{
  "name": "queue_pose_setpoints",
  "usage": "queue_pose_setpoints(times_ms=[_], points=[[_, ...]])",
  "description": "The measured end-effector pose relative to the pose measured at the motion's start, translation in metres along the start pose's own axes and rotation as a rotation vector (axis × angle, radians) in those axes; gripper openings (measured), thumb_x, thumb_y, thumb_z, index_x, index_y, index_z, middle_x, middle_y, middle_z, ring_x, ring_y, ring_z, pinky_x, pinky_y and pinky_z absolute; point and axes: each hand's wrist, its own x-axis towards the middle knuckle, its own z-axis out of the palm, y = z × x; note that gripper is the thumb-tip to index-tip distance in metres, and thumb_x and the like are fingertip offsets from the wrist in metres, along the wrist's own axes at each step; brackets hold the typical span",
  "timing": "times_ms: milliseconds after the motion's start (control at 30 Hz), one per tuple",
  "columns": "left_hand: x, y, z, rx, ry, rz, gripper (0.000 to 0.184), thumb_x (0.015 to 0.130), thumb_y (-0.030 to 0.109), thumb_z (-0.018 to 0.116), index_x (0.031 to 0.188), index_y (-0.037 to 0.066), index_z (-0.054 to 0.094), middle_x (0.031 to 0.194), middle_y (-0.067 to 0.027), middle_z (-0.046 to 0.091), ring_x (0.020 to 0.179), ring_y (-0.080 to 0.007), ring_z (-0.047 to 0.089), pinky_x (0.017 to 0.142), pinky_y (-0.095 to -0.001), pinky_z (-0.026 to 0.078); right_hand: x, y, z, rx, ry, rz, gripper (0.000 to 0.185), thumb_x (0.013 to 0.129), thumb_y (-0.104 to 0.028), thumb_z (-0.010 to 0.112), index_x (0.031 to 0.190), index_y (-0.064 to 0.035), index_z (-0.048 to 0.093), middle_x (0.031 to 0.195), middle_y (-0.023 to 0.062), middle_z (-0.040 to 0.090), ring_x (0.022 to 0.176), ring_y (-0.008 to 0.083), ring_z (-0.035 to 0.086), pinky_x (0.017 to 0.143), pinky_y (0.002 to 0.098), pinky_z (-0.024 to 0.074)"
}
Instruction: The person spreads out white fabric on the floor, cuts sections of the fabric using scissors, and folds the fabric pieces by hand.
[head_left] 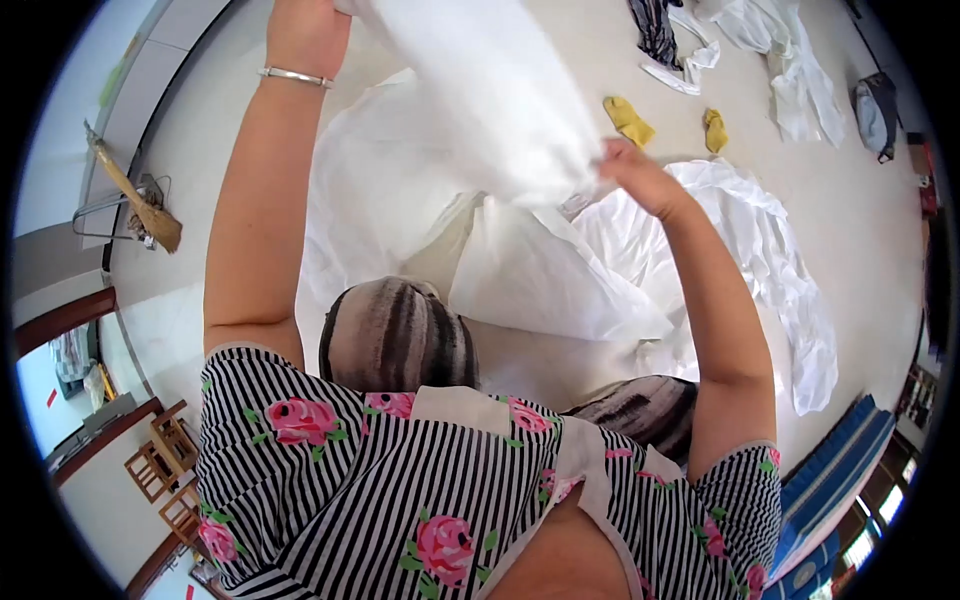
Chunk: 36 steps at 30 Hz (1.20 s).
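Observation:
A large white cloth is stretched between my two hands, raised above the floor and partly blurred. My left hand, at the top edge of the view, grips its upper left end; the fingertips are cut off by the frame. On the other side my right hand is closed on the cloth's lower right edge. Below it, more thin white fabric lies in loose folds around my knees, and a crumpled white sheet spreads to the right.
Two yellow socks lie on the pale floor ahead. Farther off are a dark garment, white clothing and a dark bag. A straw broom leans at left, wooden chairs stand lower left, and blue striped bedding is at right.

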Motion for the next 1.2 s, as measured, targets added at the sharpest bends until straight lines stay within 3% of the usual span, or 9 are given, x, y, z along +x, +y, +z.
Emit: queue_pose_setpoints(times_ms=[133, 233, 400, 467, 600, 800, 1000, 1133, 1200], points=[[0.009, 0.010, -0.023, 0.187, 0.156, 0.010, 0.038, 0.088, 0.025, 0.057, 0.114, -0.001, 0.054, 0.103, -0.0076, 0.062, 0.092, -0.0166, 0.059, 0.082, -0.0278, 0.045, 0.022, -0.043, -0.040, 0.879, 0.419, -0.142, 0.036, 0.091, -0.022, 0.046, 0.115, 0.0035, 0.049, 0.109, 0.0110, 0.057, 0.096, 0.0206, 0.057, 0.086, 0.0327, 0.0465], [0.023, -0.015, -0.065, 0.479, 0.366, -0.140, 0.041, 0.079, 0.023, 0.067, 0.109, -0.003, 0.059, 0.092, -0.0052, 0.065, 0.082, -0.0126, 0.060, 0.075, -0.0257, 0.046, 0.015, -0.065, -0.064, 0.624, 0.414, -0.262, 0.040, 0.090, -0.025, 0.049, 0.118, 0.0037, 0.048, 0.110, 0.0106, 0.057, 0.098, 0.0177, 0.057, 0.084, 0.0287, 0.0459], [0.006, -0.046, -0.036, 1.104, -0.150, 0.206, 0.067, 0.075, 0.031, 0.071, 0.127, -0.002, 0.045, 0.125, -0.0145, 0.050, 0.115, -0.0213, 0.047, 0.098, -0.0315, 0.035, -0.014, -0.102, -0.027, 0.065, 0.154, -0.188, 0.041, 0.087, -0.027, 0.056, 0.115, 0.0033, 0.053, 0.098, 0.0039, 0.061, 0.086, 0.0088, 0.056, 0.076, 0.0218, 0.0440], [-0.029, -0.042, 0.037, 0.895, -0.658, -0.056, 0.070, 0.076, 0.029, 0.070, 0.132, 0.001, 0.038, 0.133, -0.0144, 0.042, 0.124, -0.0221, 0.038, 0.102, -0.0333, 0.030, -0.009, -0.106, -0.011, 0.099, -0.036, -0.198, 0.036, 0.087, -0.027, 0.058, 0.108, 0.0010, 0.057, 0.088, -0.0003, 0.061, 0.078, 0.0054, 0.054, 0.071, 0.0211, 0.0439], [-0.051, -0.066, 0.073, 0.846, -0.935, -0.238, 0.037, 0.078, 0.024, 0.064, 0.104, -0.001, 0.058, 0.098, -0.0109, 0.062, 0.088, -0.0184, 0.055, 0.081, -0.0308, 0.043, -0.022, -0.096, -0.025, -0.068, -0.054, -0.185, 0.032, 0.080, -0.022, 0.063, 0.104, -0.0008, 0.057, 0.082, -0.0010, 0.059, 0.073, 0.0041, 0.052, 0.066, 0.0209, 0.0432], [-0.049, -0.039, 0.070, 0.862, -0.828, -0.087, 0.018, 0.079, 0.009, 0.058, 0.092, -0.002, 0.062, 0.083, -0.0070, 0.064, 0.075, -0.0140, 0.057, 0.071, -0.0266, 0.044, -0.078, 0.021, -0.095, -0.875, 0.275, 0.296, 0.042, 0.074, -0.020, 0.067, 0.110, -0.0013, 0.056, 0.097, 0.0067, 0.062, 0.085, 0.0153, 0.058, 0.075, 0.0298, 0.0464], [-0.072, -0.047, 0.077, 1.059, -0.819, -0.088, 0.023, 0.080, 0.007, 0.058, 0.100, -0.004, 0.061, 0.095, -0.0080, 0.063, 0.089, -0.0144, 0.057, 0.082, -0.0262, 0.043, -0.258, 0.111, -0.153, 0.038, 0.854, 0.121, 0.041, 0.082, -0.028, 0.061, 0.115, -0.0036, 0.055, 0.110, 0.0084, 0.059, 0.100, 0.0172, 0.055, 0.084, 0.0312, 0.0438], [-0.058, -0.046, 0.077, 1.185, -0.812, 0.075, 0.023, 0.083, -0.001, 0.053, 0.105, -0.004, 0.059, 0.102, -0.0093, 0.062, 0.094, -0.0170, 0.057, 0.087, -0.0267, 0.041, -0.429, 0.283, -0.120, -0.092, 1.353, 0.505, 0.029, 0.081, -0.029, 0.061, 0.091, -0.0025, 0.065, 0.077, 0.0078, 0.065, 0.070, 0.0162, 0.061, 0.060, 0.0334, 0.0476], [-0.050, -0.043, 0.086, 1.191, -0.791, 0.052, 0.025, 0.084, 0.000, 0.053, 0.108, -0.005, 0.058, 0.106, -0.0098, 0.061, 0.098, -0.0180, 0.056, 0.089, -0.0271, 0.040, -0.493, 0.370, -0.049, -0.306, 1.219, 0.976, 0.034, 0.077, -0.032, 0.063, 0.094, -0.0029, 0.064, 0.090, 0.0163, 0.065, 0.085, 0.0307, 0.062, 0.073, 0.0385, 0.0488]])
